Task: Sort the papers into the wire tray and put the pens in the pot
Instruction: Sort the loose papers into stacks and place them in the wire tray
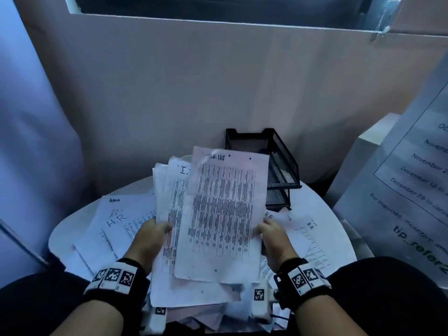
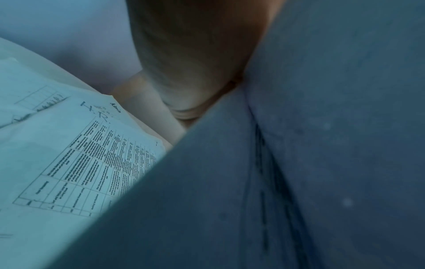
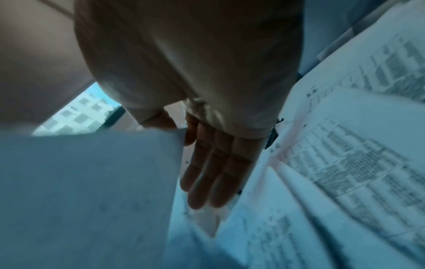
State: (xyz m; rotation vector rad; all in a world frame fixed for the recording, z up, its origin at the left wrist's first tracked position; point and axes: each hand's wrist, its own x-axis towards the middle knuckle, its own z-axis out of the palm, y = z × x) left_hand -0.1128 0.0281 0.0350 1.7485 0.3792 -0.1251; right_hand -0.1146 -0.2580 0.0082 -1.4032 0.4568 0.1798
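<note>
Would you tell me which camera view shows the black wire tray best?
The head view: the wire tray stands at the table's far edge, partly hidden behind the held papers. The right wrist view shows only a dark sliver that may be the tray; the left wrist view shows none.

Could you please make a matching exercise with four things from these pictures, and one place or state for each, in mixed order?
Things:
1. top sheet
2. wire tray
3. "Admin" sheet
4. printed notice

Places or states:
A. black mesh, at the back of the table
B. lying flat, left on the table
C. far right, beside the table
D. held up between the left hand and right hand

Pairs: 1-D, 2-A, 3-B, 4-C
</note>
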